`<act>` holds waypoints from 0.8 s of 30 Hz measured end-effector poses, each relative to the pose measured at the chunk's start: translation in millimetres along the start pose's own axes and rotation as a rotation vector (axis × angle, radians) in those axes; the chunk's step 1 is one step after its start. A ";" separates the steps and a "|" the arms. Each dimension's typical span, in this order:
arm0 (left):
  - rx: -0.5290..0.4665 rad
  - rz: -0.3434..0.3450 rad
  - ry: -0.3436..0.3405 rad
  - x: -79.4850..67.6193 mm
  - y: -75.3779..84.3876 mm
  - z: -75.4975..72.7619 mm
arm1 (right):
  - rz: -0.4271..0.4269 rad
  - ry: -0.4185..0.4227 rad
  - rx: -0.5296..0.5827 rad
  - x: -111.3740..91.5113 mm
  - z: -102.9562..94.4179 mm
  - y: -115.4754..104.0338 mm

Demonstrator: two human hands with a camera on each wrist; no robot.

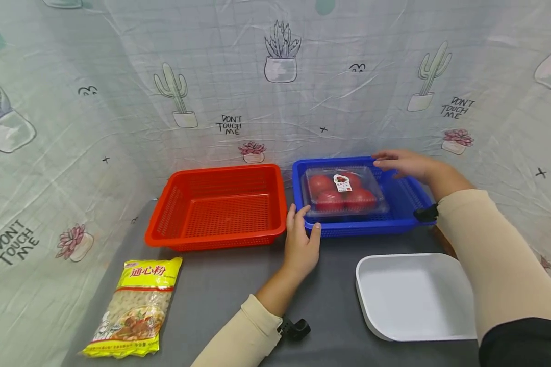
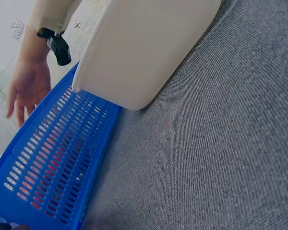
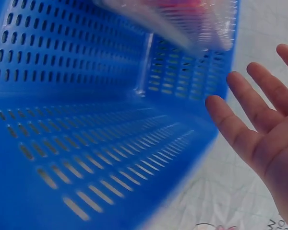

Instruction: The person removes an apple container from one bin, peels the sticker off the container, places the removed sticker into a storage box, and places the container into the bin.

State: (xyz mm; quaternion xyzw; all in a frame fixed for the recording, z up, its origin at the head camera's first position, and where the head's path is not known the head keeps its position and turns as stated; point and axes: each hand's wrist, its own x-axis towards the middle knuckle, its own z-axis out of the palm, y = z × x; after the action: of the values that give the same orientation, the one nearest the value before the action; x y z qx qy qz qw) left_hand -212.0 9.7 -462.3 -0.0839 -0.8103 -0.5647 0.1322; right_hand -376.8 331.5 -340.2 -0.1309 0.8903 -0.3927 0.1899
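1. Bag of pasta (image 1: 135, 308), at the near left: it lies flat on the table, well apart from both hands, its long side running away from the person with a slant to the right.
2. Red basket (image 1: 229, 211): beyond the bag, its right end just beside the blue basket. Its long side runs left to right.
3. Left hand (image 1: 302, 250): at the blue basket's near left corner, fingers loosely extended, thumb apart. I see no grip on anything; whether the fingertips touch the rim I cannot tell.
4. Box of tomatoes (image 1: 344, 191): clear, with a white label (image 1: 342, 183) on top, in the left part of the blue basket (image 1: 362, 227). Its long axis runs left to right, as the basket's does. It lies beyond and right of the left hand, and to the left of the right hand. Both hands are near; which is nearer is hard to judge.
5. Right hand (image 1: 408, 164): by the far rim toward the right, fingers parted and nearly straight, holding nothing.
6. White tray (image 1: 410, 295): nearer the person than the blue basket, partly hidden by the right sleeve (image 1: 500, 255).
7. Grey table (image 1: 220, 285) below everything; a pale sheet (image 1: 321, 102) printed with potted plants hangs behind and at both sides.
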 end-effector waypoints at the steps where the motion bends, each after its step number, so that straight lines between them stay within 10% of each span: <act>1: 0.004 -0.010 -0.003 -0.1 0.6 -0.4 | 0.006 -0.010 0.004 2.1 0.1 1.7; 24: -0.071 -0.124 0.031 -3.2 -5.0 0.9 | 0.149 -0.159 0.202 25.5 15.2 44.5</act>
State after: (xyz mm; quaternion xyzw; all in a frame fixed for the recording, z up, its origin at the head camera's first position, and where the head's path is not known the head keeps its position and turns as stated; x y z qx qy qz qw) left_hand -210.5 8.8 -468.0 -0.0296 -0.7911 -0.6016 0.1067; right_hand -396.5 341.2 -389.0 -0.0754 0.8357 -0.4533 0.3007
